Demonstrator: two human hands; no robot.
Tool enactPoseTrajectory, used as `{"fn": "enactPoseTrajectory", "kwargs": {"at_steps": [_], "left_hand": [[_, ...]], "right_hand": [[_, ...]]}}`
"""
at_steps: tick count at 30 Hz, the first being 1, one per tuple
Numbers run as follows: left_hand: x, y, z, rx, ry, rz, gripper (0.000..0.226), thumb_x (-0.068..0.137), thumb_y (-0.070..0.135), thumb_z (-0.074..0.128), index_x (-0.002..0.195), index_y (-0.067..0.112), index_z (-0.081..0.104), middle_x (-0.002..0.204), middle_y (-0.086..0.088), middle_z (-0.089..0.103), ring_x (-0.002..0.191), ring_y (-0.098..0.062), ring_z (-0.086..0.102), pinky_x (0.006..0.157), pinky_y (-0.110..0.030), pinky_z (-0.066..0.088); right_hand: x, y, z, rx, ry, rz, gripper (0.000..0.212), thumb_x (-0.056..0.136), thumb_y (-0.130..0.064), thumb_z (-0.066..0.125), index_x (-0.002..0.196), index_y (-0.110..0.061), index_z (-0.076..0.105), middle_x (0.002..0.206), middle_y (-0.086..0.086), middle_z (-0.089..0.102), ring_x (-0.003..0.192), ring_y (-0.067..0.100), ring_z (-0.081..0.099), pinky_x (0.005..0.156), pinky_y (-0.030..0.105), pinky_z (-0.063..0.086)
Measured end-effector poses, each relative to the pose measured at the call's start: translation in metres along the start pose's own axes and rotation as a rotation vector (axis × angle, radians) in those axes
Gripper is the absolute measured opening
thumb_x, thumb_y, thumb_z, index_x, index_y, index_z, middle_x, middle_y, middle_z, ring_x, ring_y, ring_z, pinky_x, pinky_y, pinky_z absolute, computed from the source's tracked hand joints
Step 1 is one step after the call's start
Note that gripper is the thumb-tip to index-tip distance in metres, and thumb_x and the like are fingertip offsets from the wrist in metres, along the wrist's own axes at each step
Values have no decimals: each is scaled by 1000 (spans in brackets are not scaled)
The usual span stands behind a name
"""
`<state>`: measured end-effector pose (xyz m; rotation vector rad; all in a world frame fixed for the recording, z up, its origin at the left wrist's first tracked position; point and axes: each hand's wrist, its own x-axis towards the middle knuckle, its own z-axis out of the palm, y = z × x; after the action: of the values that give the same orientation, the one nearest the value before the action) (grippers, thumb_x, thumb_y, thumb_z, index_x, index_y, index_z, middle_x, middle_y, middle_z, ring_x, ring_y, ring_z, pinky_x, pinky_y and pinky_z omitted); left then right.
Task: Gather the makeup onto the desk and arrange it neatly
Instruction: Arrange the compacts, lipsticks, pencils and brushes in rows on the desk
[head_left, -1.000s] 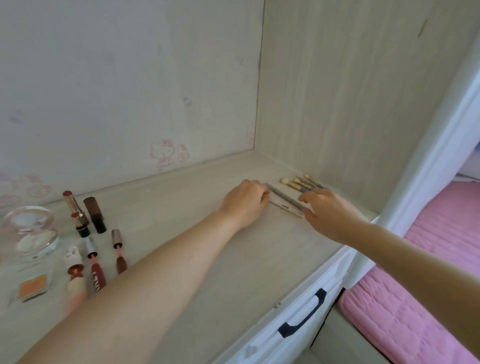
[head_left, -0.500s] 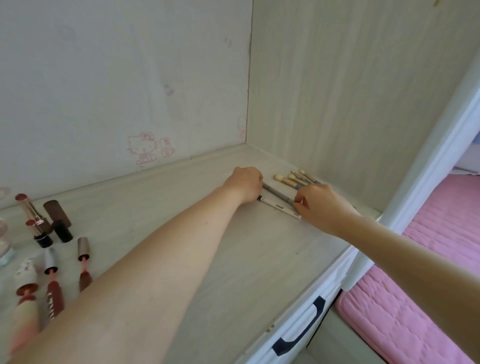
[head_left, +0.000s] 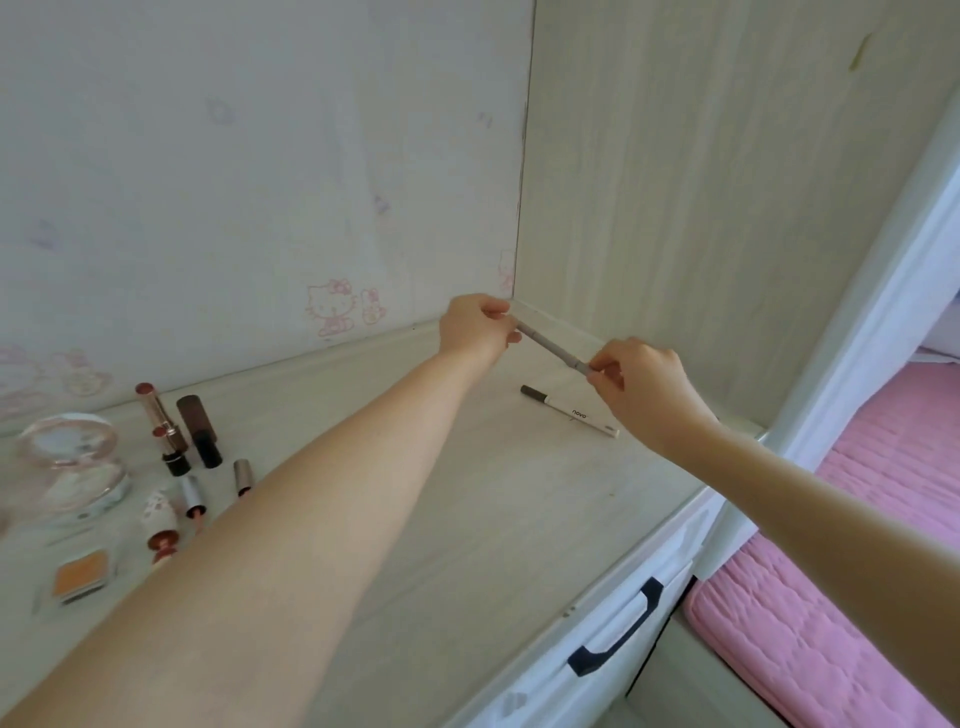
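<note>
From the head view, both hands were up over the far corner of the desk (head_left: 467, 519), a grey makeup pencil (head_left: 553, 349) stretched between them, clear of the surface. The left hand (head_left: 475, 328) pinched its far end, the right hand (head_left: 641, 387) pinched the near end. Beneath them a white pencil (head_left: 569, 411) lay flat on the desk. Away at the left edge sat the lipsticks (head_left: 179, 431), a round compact (head_left: 72, 462) and an orange palette (head_left: 83, 574).
</note>
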<state>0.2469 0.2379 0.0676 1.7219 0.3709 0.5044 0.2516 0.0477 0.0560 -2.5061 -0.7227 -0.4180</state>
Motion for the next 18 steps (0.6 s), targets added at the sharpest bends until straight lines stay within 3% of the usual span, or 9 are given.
{"fn": "enactPoseTrajectory", "kwargs": {"at_steps": [5, 9, 14, 18], "left_hand": [[-32, 24, -45, -381, -9, -111, 28, 87, -4, 61, 115, -2, 54, 99, -18, 64, 74, -24, 68, 77, -33, 59], [-66, 35, -80, -562, -25, -154, 26, 85, -7, 63, 110, -5, 58, 85, -15, 66, 73, -23, 67, 76, -33, 59], [-107, 40, -127, -628, -49, -155, 19, 87, -2, 63, 106, -4, 62, 93, -13, 69, 75, -20, 68, 73, -28, 58], [-140, 32, -163, -605, -110, -134, 14, 89, 1, 62, 102, -3, 64, 92, -11, 73, 79, -20, 70, 75, -29, 59]], "right_hand": [[-17, -45, -12, 108, 47, -29, 8, 91, -21, 60, 91, -16, 66, 87, 3, 62, 76, 17, 60, 65, 23, 43], [-43, -87, -18, 329, 72, 2, 3, 89, -20, 64, 90, -18, 65, 82, -1, 63, 62, 8, 65, 51, 6, 44], [-81, -138, -13, 508, 65, 37, 4, 88, -21, 66, 91, -19, 67, 77, -7, 64, 58, 7, 66, 54, 16, 48], [-106, -171, -3, 613, 80, 48, 5, 86, -22, 68, 84, -26, 66, 73, -7, 65, 54, 4, 62, 48, 12, 43]]}}
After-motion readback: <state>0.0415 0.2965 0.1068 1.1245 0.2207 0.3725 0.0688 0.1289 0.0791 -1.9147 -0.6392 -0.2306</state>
